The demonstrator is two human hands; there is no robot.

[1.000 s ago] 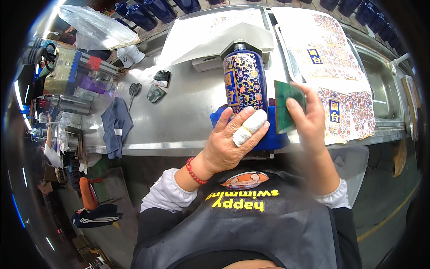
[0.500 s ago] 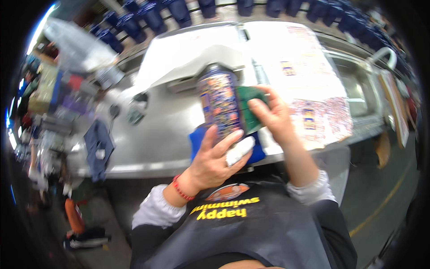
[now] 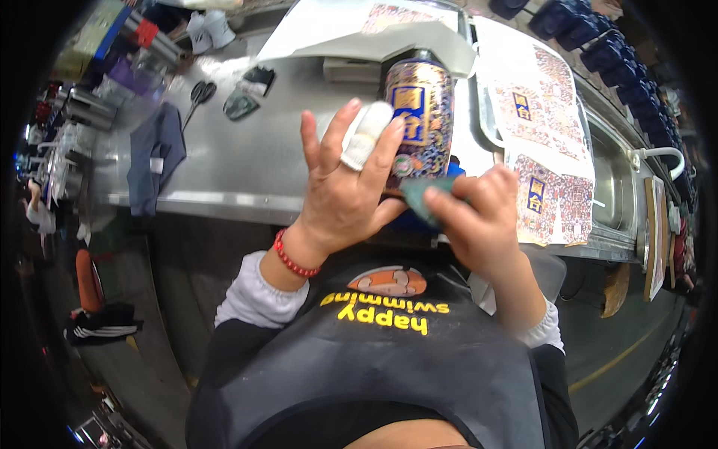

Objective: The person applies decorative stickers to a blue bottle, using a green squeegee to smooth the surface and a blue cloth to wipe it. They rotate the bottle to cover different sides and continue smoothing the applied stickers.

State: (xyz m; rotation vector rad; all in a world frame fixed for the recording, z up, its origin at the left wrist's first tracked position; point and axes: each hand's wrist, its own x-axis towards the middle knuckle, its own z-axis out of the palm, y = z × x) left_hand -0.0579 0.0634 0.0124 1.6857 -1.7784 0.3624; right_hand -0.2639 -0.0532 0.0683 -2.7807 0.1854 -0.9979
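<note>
A dark blue bottle [image 3: 437, 108] with a dense colourful pattern and gold-edged label lies with its base towards me. My left hand [image 3: 340, 176] steadies its left side and base between thumb and index finger; the other fingers stand spread. One finger wears a white cloth cover [image 3: 366, 136]. Closed around a flat green scraper [image 3: 425, 198], my right hand [image 3: 482, 217] presses it by the bottle's base. That hand is partly blurred. Something bright blue [image 3: 455, 168] shows beneath the bottle, mostly hidden.
Printed patterned sheets [image 3: 523, 82] lie to the right, beside a metal sink [image 3: 609, 157]. Scissors [image 3: 200, 95], another dark green piece [image 3: 241, 106] and a grey-blue cloth [image 3: 155, 161] rest on the steel table [image 3: 247, 165]. Dark blue bottles [image 3: 628, 71] line the far right.
The view has turned, shifting the table scene. The bottle's label now faces up. My right hand and scraper moved from the bottle's right side down to its base; my left fingers spread.
</note>
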